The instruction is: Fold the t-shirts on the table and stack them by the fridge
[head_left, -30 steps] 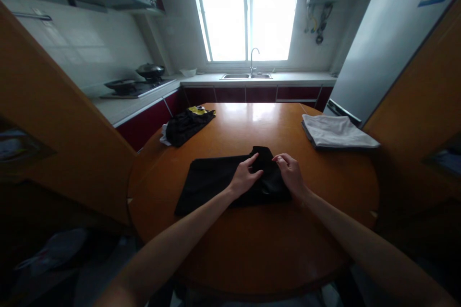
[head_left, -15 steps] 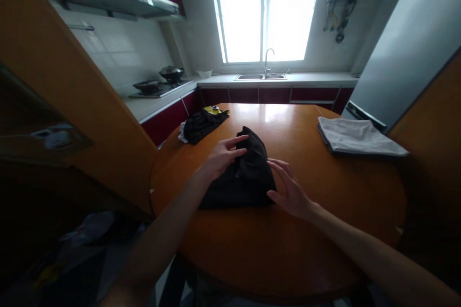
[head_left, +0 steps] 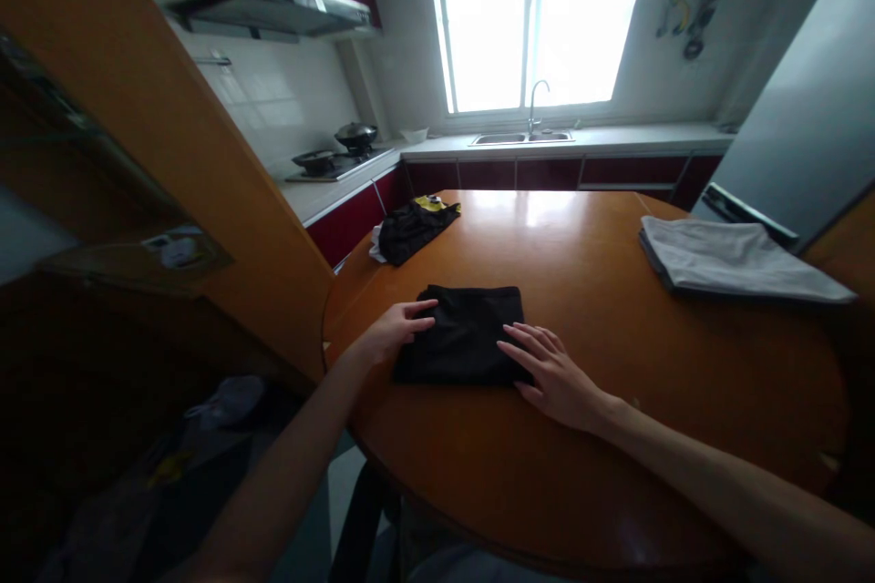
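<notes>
A black garment (head_left: 471, 337), folded into a flat, roughly rectangular shape, lies near the front of the wooden table (head_left: 581, 255). At its left edge rests my left hand (head_left: 396, 328), fingers apart and fingertips on the cloth. My right hand (head_left: 557, 378) lies with spread fingers over the right edge of the same cloth, its fingertips touching the top. Neither hand grips the fabric. What kind of garment it is cannot be made out.
A crumpled black, yellow and white clothing pile (head_left: 416, 230) lies at the table's far left. Folded grey and dark cloth (head_left: 725, 260) is stacked at the right. Behind stand a counter with a sink (head_left: 523, 138), a stove with a lidded pan (head_left: 355, 137) and a fridge (head_left: 786, 100).
The garment's raised upper part has come down and now lies flat in a neat rectangle. My left hand has moved off its middle to the left edge. The view has shifted left.
</notes>
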Action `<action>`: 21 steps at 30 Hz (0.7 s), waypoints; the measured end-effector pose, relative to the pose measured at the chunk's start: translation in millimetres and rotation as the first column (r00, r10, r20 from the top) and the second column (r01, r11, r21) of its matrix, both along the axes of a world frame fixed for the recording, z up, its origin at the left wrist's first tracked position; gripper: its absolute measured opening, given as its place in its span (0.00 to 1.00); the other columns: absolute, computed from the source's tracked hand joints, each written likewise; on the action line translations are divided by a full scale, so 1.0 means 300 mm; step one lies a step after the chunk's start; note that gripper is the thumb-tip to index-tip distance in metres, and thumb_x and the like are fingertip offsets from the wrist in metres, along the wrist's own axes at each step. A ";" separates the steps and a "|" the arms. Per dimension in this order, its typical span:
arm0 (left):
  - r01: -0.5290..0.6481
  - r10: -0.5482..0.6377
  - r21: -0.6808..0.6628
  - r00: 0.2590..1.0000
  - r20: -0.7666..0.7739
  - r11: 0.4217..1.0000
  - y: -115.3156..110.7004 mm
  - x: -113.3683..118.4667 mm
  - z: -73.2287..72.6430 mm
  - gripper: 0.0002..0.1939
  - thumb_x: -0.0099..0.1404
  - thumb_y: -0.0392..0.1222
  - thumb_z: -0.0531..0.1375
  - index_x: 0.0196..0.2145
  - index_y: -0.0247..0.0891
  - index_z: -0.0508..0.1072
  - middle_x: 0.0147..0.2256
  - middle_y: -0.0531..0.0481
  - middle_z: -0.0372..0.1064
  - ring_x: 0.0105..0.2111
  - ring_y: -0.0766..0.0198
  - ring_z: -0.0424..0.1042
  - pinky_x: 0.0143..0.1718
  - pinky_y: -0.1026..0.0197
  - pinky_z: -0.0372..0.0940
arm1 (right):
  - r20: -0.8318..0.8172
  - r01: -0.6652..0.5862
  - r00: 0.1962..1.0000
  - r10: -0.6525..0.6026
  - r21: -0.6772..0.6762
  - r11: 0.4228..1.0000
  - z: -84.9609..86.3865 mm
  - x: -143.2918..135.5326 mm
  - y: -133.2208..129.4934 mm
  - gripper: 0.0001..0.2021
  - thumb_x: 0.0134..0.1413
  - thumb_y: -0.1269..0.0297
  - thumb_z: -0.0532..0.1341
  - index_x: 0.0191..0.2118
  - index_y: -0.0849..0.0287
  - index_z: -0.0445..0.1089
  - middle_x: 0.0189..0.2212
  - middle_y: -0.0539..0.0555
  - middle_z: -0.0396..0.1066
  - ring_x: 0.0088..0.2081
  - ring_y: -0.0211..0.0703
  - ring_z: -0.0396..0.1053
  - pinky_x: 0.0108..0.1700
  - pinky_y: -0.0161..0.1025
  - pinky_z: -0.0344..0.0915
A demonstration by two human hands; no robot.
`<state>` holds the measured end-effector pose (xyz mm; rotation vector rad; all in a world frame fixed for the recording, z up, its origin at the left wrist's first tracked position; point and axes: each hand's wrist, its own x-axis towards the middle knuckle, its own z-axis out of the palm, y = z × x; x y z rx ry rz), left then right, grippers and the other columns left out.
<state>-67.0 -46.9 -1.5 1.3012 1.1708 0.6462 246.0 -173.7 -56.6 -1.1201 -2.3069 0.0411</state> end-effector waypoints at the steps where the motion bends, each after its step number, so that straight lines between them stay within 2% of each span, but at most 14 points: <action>1: -0.012 0.012 0.007 1.000 0.004 1.000 0.000 0.002 -0.013 0.40 0.52 0.44 0.75 0.62 0.42 0.71 0.50 0.43 0.78 0.41 0.57 0.79 0.32 0.65 0.71 | 0.004 -0.003 1.000 0.003 0.001 1.000 0.001 -0.001 -0.001 0.32 0.58 0.71 0.60 0.68 0.52 0.60 0.69 0.59 0.56 0.70 0.56 0.51 0.68 0.61 0.53; 4: -0.022 0.018 0.067 0.999 0.046 0.998 0.006 0.002 -0.026 0.43 0.50 0.43 0.75 0.63 0.42 0.69 0.53 0.42 0.76 0.43 0.55 0.79 0.37 0.62 0.73 | 0.008 -0.021 1.000 0.021 0.009 1.000 0.005 -0.003 -0.004 0.30 0.60 0.71 0.60 0.67 0.52 0.62 0.68 0.59 0.58 0.69 0.56 0.52 0.68 0.61 0.55; 9: -0.021 0.012 0.113 0.997 0.080 0.993 0.027 -0.033 -0.007 0.43 0.48 0.41 0.76 0.62 0.42 0.71 0.59 0.42 0.71 0.53 0.51 0.75 0.52 0.55 0.72 | 0.008 -0.051 0.999 0.051 0.005 0.999 0.011 -0.003 -0.009 0.28 0.60 0.71 0.59 0.67 0.54 0.63 0.68 0.60 0.58 0.69 0.56 0.53 0.67 0.60 0.56; 16: -0.019 0.012 0.109 0.998 0.063 0.994 0.027 -0.054 -0.031 0.42 0.49 0.39 0.74 0.62 0.42 0.70 0.60 0.40 0.69 0.55 0.51 0.74 0.54 0.53 0.71 | 0.011 -0.104 0.994 0.105 -0.036 0.994 0.013 -0.001 -0.009 0.29 0.61 0.71 0.59 0.67 0.52 0.62 0.69 0.59 0.58 0.69 0.55 0.54 0.67 0.60 0.57; 21: -0.007 0.002 0.130 0.999 0.035 0.991 0.025 -0.050 -0.012 0.42 0.47 0.38 0.74 0.61 0.40 0.72 0.59 0.39 0.70 0.54 0.49 0.74 0.55 0.51 0.70 | 0.028 -0.126 0.991 0.127 -0.044 0.991 0.005 0.004 -0.008 0.27 0.62 0.71 0.57 0.67 0.52 0.63 0.69 0.57 0.57 0.69 0.54 0.53 0.67 0.59 0.58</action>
